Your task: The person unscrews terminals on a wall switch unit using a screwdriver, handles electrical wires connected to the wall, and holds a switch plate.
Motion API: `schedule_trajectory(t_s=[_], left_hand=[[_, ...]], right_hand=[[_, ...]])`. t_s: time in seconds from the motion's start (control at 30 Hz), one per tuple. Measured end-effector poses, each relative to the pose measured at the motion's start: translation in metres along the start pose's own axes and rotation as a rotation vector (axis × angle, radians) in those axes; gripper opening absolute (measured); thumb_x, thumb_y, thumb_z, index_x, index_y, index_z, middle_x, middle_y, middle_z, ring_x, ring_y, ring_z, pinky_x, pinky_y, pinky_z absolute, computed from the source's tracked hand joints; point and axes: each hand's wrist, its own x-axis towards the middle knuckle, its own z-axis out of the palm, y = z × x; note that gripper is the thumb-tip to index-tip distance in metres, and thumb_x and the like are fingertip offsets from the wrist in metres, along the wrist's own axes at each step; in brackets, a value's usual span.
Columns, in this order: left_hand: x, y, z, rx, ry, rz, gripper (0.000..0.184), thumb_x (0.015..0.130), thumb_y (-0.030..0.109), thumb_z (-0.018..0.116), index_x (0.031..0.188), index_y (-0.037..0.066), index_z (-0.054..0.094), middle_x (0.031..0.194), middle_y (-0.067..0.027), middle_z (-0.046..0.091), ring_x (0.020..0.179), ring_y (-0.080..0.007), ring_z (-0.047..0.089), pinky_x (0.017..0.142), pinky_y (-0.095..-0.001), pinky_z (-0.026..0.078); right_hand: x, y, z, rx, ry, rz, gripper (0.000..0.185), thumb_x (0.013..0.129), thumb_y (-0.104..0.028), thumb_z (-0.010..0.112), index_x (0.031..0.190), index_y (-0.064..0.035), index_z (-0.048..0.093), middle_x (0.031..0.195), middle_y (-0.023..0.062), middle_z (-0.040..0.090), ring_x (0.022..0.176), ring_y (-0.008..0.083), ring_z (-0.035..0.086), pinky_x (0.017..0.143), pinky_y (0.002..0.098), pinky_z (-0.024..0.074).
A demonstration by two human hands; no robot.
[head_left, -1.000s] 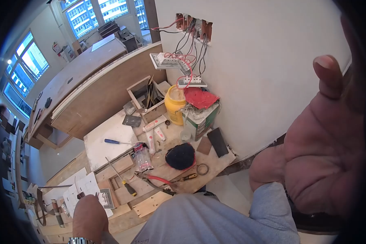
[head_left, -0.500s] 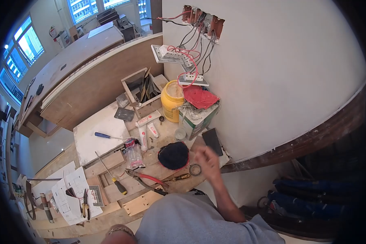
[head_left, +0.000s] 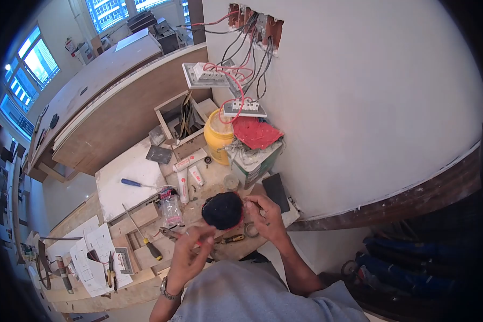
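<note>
And here I see a renovation site: beyond my right hand [head_left: 268, 219], red and black wires [head_left: 250, 26] spill from a ragged brick-red hole [head_left: 275, 33].

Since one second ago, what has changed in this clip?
The right hand came down from close to the camera to beside the dark round item. The left hand moved rightward from the papers toward that item. Whether either grip holds anything is unclear. The blue-handled screwdriver and yellow tub stayed put.
</note>
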Motion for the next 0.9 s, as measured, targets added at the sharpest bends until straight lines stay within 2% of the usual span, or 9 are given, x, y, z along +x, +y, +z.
schedule_trajectory(t_s=[0.07,0.1,0.13,0.2,0.3,0.5,0.67,0.8,0.9], left_hand=[[-0.003,0.009,0.004,0.014,-0.178,-0.044,0.023,0.101,0.007,0.067,0.123,0.0,0.072,0.098,-0.0141,0.07,0.088,-0.0266,0.069,0.081,-0.037,0.055],[-0.007,0.009,0.008,0.011,-0.173,-0.038,0.023,0.101,0.007,0.067,0.123,0.0,0.072,0.098,-0.0141,0.07,0.088,-0.0266,0.069,0.081,-0.037,0.055],[-0.012,0.007,0.011,0.068,-0.252,-0.05,0.024,0.101,0.01,0.068,0.122,0.0,0.072,0.1,-0.0151,0.071,0.09,-0.0299,0.069,0.083,-0.0394,0.055],[-0.024,-0.001,0.02,0.077,-0.355,-0.048,0.026,0.103,0.019,0.067,0.122,0.001,0.071,0.108,-0.0178,0.071,0.1,-0.038,0.068,0.091,-0.0449,0.055],[-0.04,-0.021,0.023,0.073,-0.501,-0.033,0.027,0.104,0.021,0.064,0.122,0.001,0.07,0.111,-0.0183,0.071,0.105,-0.0382,0.067,0.096,-0.0451,0.053],[-0.049,-0.033,0.005,0.226,-0.29,-0.107,0.027,0.105,0.02,0.062,0.123,0.001,0.069,0.107,-0.02,0.07,0.103,-0.0401,0.066,0.093,-0.0475,0.052],[-0.059,-0.049,0.004,0.171,-0.225,-0.094,0.025,0.105,0.018,0.061,0.121,0.001,0.069,0.104,-0.0214,0.069,0.101,-0.0419,0.065,0.09,-0.049,0.051],[-0.06,-0.047,-0.003,0.179,-0.232,-0.138,0.024,0.105,0.018,0.061,0.119,0.0,0.07,0.106,-0.023,0.072,0.103,-0.0415,0.067,0.091,-0.048,0.053],[-0.06,-0.053,-0.006,0.149,-0.245,-0.098,0.024,0.106,0.017,0.059,0.119,-0.001,0.069,0.105,-0.0233,0.07,0.103,-0.042,0.066,0.091,-0.0486,0.052]], right_hand=[[0.01,-0.005,-0.005,-0.043,0.025,-0.082,0.019,0.106,-0.008,0.063,0.122,-0.0002,0.07,0.106,0.0137,0.073,0.091,0.0199,0.073,0.079,0.0306,0.056],[0.011,-0.005,-0.005,-0.038,0.017,-0.089,0.019,0.106,-0.007,0.064,0.121,0.0005,0.071,0.103,0.0117,0.073,0.09,0.0161,0.072,0.078,0.0297,0.056],[0.012,-0.004,-0.004,-0.033,0.009,-0.098,0.018,0.105,-0.007,0.064,0.12,0.0011,0.072,0.101,0.0096,0.073,0.089,0.0122,0.07,0.078,0.0288,0.0559],[0.009,0.0,-0.001,-0.039,-0.032,-0.077,0.018,0.106,-0.007,0.064,0.12,0.0008,0.072,0.101,0.0093,0.073,0.088,0.0123,0.07,0.077,0.0289,0.056],[-0.007,0.01,0.011,-0.039,-0.121,-0.012,0.018,0.106,-0.009,0.064,0.12,-0.0008,0.072,0.101,0.0091,0.074,0.088,0.0137,0.071,0.077,0.0298,0.0562],[-0.036,0.015,0.049,-0.056,-0.302,-0.014,0.017,0.106,-0.013,0.065,0.119,-0.0044,0.072,0.103,0.0108,0.072,0.092,0.0234,0.071,0.078,0.0357,0.0554],[-0.033,0.007,0.062,-0.184,-0.523,-0.272,0.016,0.105,-0.014,0.067,0.114,-0.0018,0.071,0.098,0.0138,0.067,0.089,0.0315,0.068,0.079,0.0407,0.0547],[-0.018,-0.008,0.062,-0.23,-0.538,-0.317,0.016,0.103,-0.01,0.066,0.115,-0.0005,0.07,0.103,0.0158,0.067,0.095,0.037,0.068,0.082,0.0434,0.0552],[0.005,-0.055,0.048,-0.137,-0.31,-0.445,0.019,0.1,-0.006,0.069,0.118,-0.0009,0.072,0.106,0.0144,0.071,0.096,0.0316,0.069,0.084,0.0397,0.056]])
